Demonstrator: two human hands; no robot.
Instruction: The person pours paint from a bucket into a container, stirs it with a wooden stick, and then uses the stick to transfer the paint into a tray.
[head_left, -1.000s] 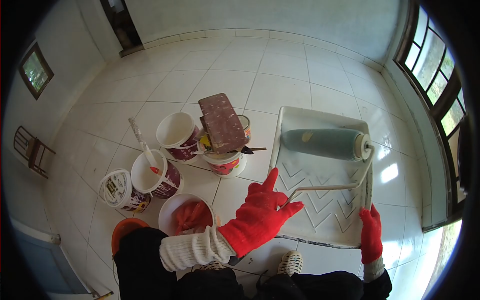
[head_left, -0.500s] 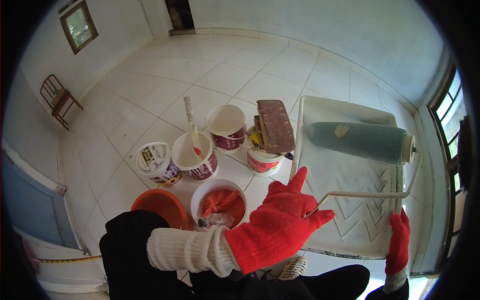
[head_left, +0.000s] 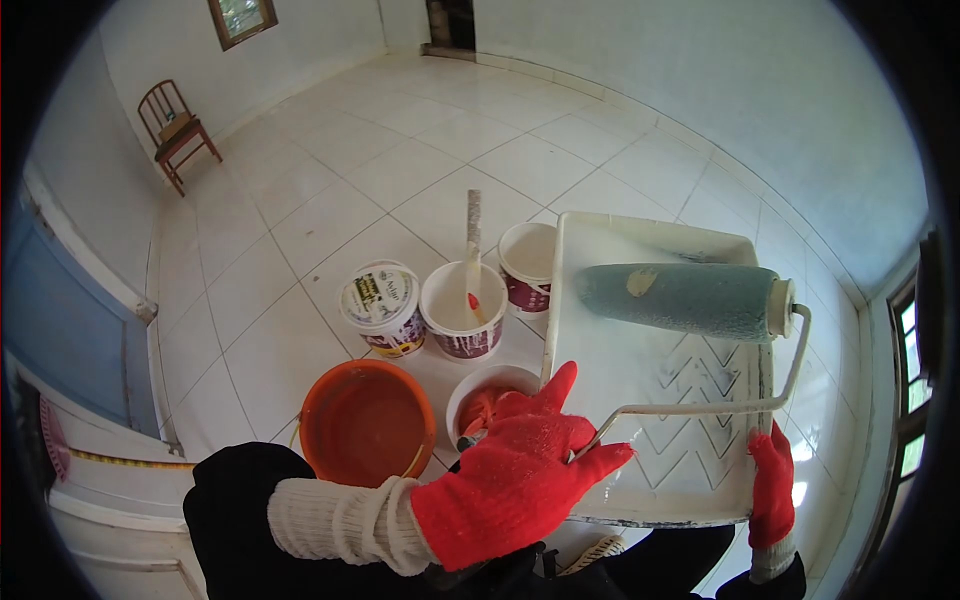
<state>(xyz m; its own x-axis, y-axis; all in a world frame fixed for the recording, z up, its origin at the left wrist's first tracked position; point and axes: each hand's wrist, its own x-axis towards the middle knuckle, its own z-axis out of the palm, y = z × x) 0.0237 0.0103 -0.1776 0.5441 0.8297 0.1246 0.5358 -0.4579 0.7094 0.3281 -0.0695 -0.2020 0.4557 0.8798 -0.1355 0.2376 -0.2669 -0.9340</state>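
My left hand (head_left: 510,465), in a red knit glove with a white cuff, is closed at the near left of the white paint tray (head_left: 620,480). The wire frame of a paint roller (head_left: 680,300) runs into its grip, while the handle is hidden under the palm. One finger stretches up along the tray's left edge. My right hand (head_left: 772,485), gloved in red too, is closed around the tray's right edge near the front corner. The roller's blue-green sleeve lies across the far part of the tray, above pale paint and the zigzag ridges.
An orange bucket (head_left: 335,425) and a white bucket (head_left: 465,400) with orange contents stand left of the tray. Behind them are a lidded tub (head_left: 380,300), a tub (head_left: 440,320) with a brush (head_left: 474,250), and another tub (head_left: 520,240). A wooden chair (head_left: 178,130) stands far left.
The view has turned left. The tray, roller and both hands have moved left relative to the buckets. The tub with the brown block on top is now hidden behind the tray.
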